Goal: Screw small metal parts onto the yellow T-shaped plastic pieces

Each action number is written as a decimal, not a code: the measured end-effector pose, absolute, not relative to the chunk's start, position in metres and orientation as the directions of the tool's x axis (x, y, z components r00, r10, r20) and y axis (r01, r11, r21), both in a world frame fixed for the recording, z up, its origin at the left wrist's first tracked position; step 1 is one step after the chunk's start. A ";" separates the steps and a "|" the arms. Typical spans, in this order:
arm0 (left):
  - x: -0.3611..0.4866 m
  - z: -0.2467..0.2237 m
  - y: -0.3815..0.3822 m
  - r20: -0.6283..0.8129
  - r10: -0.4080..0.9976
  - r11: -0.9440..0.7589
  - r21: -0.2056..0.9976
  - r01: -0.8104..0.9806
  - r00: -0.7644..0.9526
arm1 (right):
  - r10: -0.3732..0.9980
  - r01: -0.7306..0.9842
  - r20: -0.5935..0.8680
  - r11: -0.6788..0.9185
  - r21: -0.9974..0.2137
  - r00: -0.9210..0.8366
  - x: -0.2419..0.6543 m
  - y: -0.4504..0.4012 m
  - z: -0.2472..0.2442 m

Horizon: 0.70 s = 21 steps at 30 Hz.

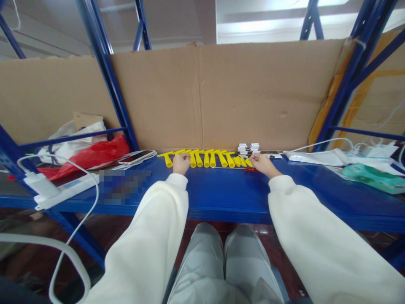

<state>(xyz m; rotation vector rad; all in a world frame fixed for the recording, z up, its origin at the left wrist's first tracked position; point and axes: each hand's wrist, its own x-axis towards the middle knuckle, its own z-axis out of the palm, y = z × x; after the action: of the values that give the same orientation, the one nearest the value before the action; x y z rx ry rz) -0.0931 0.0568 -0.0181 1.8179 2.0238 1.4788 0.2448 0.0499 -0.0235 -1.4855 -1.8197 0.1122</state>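
A row of yellow T-shaped plastic pieces [206, 159] lies along the back of the blue shelf, their tubes pointing toward me. My left hand [181, 163] is over the left part of this row with its fingers curled together, covering one or more pieces. At the row's right end lie several shorter yellow pieces [242, 161]. Right beside them, the fingers of my right hand [262, 164] are closed in a pinch. What either hand grips is too small or hidden to make out. A thin rod with a red handle [251, 169], like a screwdriver, lies just below my right fingertips.
Behind the short yellow pieces stands a stack of white-and-black items [248, 149]. Cardboard [253, 93] walls the back. Left are a phone [138, 157], a red bag [101, 152] and a power strip [68, 190] with a cable. A green packet [373, 177] lies right.
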 end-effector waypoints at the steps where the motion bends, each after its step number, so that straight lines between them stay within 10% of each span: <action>1: -0.093 -0.017 0.055 0.525 0.794 -0.138 0.647 0.750 -0.306 | 0.865 0.802 0.501 0.318 -0.506 -0.027 0.245 0.051 -0.024; 9: -0.101 -0.013 0.047 0.413 0.634 0.248 0.693 0.677 -0.654 | 0.848 0.808 0.526 0.355 -0.471 -0.066 0.250 0.057 -0.029; 21: -0.115 -0.014 0.051 0.150 0.745 0.409 0.667 0.623 -0.650 | 0.876 0.813 0.481 0.309 -0.493 -0.041 0.245 0.053 -0.026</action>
<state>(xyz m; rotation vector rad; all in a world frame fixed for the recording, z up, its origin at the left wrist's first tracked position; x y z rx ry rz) -0.1153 0.0505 -0.0135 1.2209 2.4894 1.0652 0.2447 0.0530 -0.0256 -1.5048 -1.8494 0.1088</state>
